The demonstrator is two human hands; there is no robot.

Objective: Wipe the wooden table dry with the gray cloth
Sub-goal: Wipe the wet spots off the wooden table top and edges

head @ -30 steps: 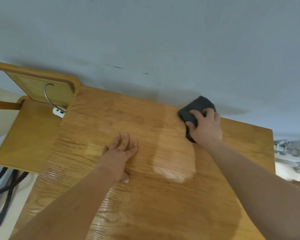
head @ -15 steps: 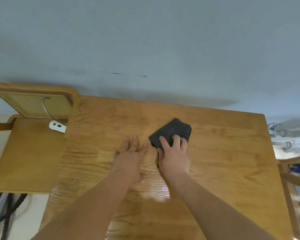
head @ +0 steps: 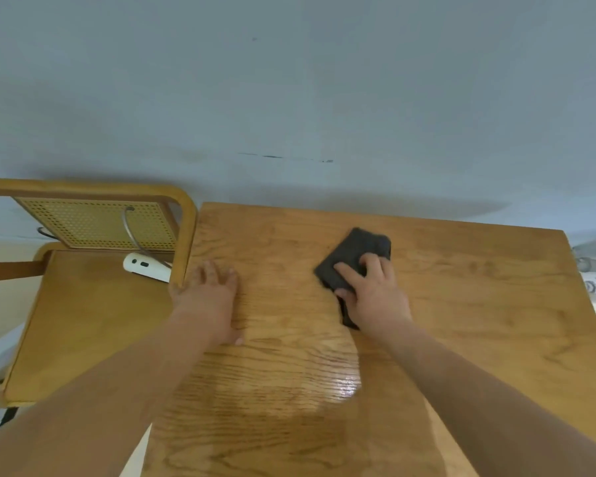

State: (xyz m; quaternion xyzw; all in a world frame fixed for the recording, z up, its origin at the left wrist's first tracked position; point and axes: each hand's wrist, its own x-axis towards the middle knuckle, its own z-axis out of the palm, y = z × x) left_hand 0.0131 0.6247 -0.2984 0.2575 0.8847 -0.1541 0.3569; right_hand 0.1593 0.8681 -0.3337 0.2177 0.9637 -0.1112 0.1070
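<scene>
The wooden table (head: 479,321) fills the lower middle of the head view. A dark gray cloth (head: 353,251) lies on its far middle part. My right hand (head: 375,294) presses down on the cloth's near half, fingers spread over it, and part of the cloth is hidden under the palm. To the left, my left hand (head: 210,297) rests flat on the tabletop near the table's left edge, fingers straight, holding nothing. A shiny wet patch (head: 344,387) shows on the wood nearer to me, between my forearms.
A wooden chair (head: 83,332) with a cane back stands against the table's left side, with a white device (head: 145,266) and its cable on the seat. A gray wall runs behind the table. Cluttered items sit beyond the right edge.
My right hand swept the cloth from the far right of the table toward the middle, then a little back right. My left hand slid left to the table's edge.
</scene>
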